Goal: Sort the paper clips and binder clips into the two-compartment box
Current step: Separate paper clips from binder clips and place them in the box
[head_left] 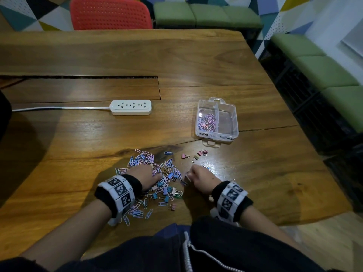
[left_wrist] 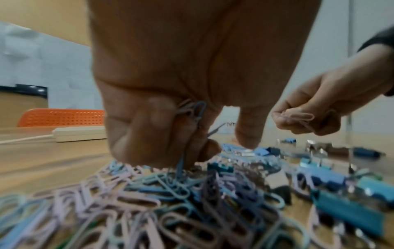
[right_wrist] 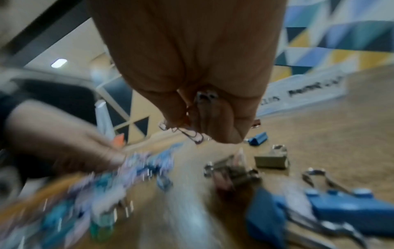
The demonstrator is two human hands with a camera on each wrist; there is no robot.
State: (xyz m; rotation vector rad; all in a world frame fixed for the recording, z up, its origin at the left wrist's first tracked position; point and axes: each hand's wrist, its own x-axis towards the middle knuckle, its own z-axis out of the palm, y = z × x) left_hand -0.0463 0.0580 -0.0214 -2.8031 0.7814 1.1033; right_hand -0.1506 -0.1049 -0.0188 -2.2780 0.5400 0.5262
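A mixed pile of pastel paper clips and binder clips [head_left: 157, 181] lies on the wooden table in front of me. My left hand [head_left: 155, 176] sits in the pile; in the left wrist view its curled fingers hold a bunch of pink and blue paper clips [left_wrist: 192, 114]. My right hand [head_left: 191, 174] hovers just right of the pile and pinches pink paper clips [left_wrist: 298, 116]. The clear two-compartment box [head_left: 233, 122] stands further back on the right. Its left compartment holds paper clips [head_left: 206, 121]; the right one looks empty. A few binder clips [head_left: 198, 155] lie apart between pile and box.
A white power strip [head_left: 131, 107] with its cord lies at centre left. A long slot [head_left: 82, 89] cuts the table behind it. A red chair [head_left: 111, 13] and green benches [head_left: 206, 14] stand beyond the far edge. Blue binder clips [right_wrist: 341, 210] lie beneath my right hand.
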